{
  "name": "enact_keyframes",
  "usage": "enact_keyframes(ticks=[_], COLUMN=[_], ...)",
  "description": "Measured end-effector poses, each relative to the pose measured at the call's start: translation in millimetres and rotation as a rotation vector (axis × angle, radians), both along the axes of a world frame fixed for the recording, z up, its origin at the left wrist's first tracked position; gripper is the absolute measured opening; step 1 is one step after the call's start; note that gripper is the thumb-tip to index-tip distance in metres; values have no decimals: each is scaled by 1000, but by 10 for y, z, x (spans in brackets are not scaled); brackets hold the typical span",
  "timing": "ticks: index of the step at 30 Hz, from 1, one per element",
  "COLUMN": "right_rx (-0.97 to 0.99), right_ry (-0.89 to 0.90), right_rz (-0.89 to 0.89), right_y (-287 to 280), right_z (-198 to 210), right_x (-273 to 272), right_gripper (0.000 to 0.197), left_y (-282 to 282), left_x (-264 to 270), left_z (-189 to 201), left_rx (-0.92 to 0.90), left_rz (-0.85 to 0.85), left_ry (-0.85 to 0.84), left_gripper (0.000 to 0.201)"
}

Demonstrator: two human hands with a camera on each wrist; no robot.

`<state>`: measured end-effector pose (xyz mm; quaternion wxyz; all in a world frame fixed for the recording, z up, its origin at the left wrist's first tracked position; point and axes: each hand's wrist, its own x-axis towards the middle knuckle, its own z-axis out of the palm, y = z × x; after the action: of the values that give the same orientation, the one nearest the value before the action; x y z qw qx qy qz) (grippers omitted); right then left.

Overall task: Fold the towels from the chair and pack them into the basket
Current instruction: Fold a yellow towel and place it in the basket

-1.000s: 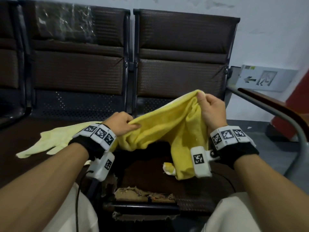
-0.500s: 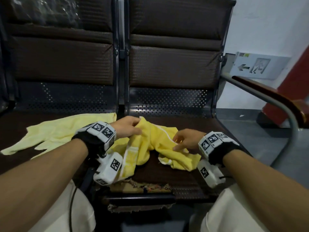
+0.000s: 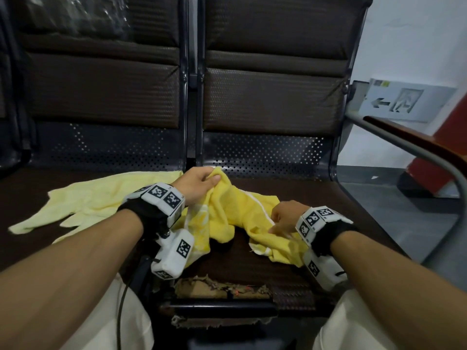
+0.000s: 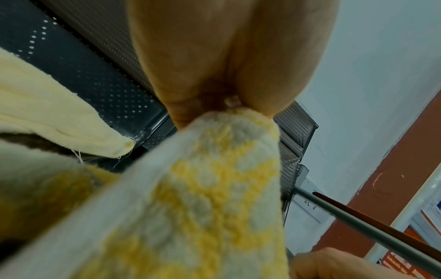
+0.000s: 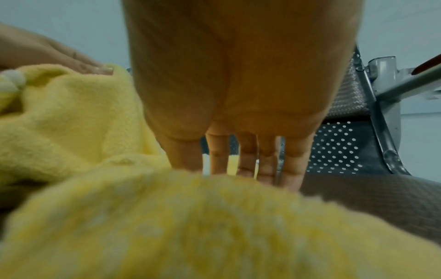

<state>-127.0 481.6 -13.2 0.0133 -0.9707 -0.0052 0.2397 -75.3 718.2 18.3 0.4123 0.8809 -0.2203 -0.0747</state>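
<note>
A bright yellow towel [image 3: 235, 213] with a white band lies crumpled on the right seat [image 3: 316, 198] of a dark bench. My left hand [image 3: 199, 183] grips its far left corner between thumb and fingers; the left wrist view shows that corner of the towel [image 4: 214, 179] pinched at my left hand's fingertips [image 4: 181, 113]. My right hand [image 3: 283, 218] rests on the towel's near right part. In the right wrist view its fingers [image 5: 248, 156] reach out spread and fairly straight, tips hidden behind a fold of the towel [image 5: 190, 217]. A pale yellow towel [image 3: 101, 198] lies spread on the left seat. No basket is in view.
The seat backs [image 3: 273, 97] rise just behind the towels. A metal and wood armrest [image 3: 417, 145] curves along the right side. The right seat's front edge is torn [image 3: 222, 289]. An arrow sign [image 3: 404, 99] leans on the wall. My knees in white trousers [image 3: 113, 324] press against the bench.
The yellow towel, held up in the air a second ago, now lies on the seat. My right hand let go of its raised corner and came down onto the towel. My left hand kept its grip.
</note>
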Motion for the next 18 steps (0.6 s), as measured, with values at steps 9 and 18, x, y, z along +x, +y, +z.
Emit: enact_keyframes(ticks=[9, 18], right_rx=[257, 887], right_ry=[-484, -566], right_rz=[52, -59], right_y=[107, 431], right_z=[284, 559], right_x=[-67, -67], right_gripper=[24, 24], left_y=[51, 15], left_x=[30, -168], left_z=[28, 202], left_rx=[117, -138], left_rz=[157, -245], left_ry=[-61, -2], left_gripper=[37, 22])
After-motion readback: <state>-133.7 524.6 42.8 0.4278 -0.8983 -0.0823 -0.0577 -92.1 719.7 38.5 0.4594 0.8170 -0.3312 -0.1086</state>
